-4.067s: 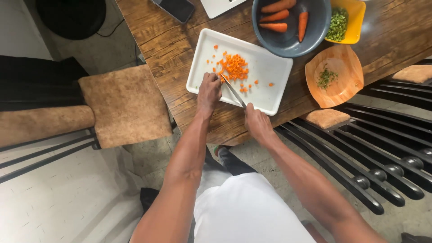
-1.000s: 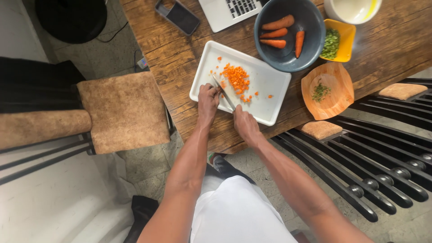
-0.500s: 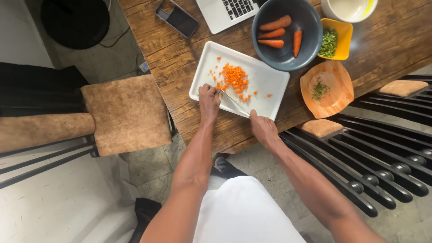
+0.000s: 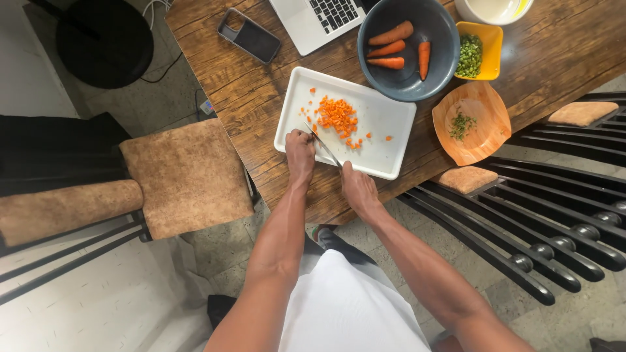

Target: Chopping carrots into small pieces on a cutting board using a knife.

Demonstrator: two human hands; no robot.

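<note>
A: What sat on the worktop (image 4: 561,45)?

B: A white tray (image 4: 391,124) near its front edge, a grey bowl (image 4: 443,26) of whole carrots just behind it.

A: And the hands?

B: The right hand (image 4: 357,188) was closed round the knife (image 4: 324,148), blade angled across the tray. The left hand (image 4: 300,151) was curled, fingertips down at the blade; I couldn't tell what it gripped.

A: The diced carrot (image 4: 338,115)?

B: Heaped mid-tray, just beyond the blade.

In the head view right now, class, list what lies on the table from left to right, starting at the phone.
Phone → white tray with diced carrot → grey bowl holding whole carrots → orange wooden plate.
</note>
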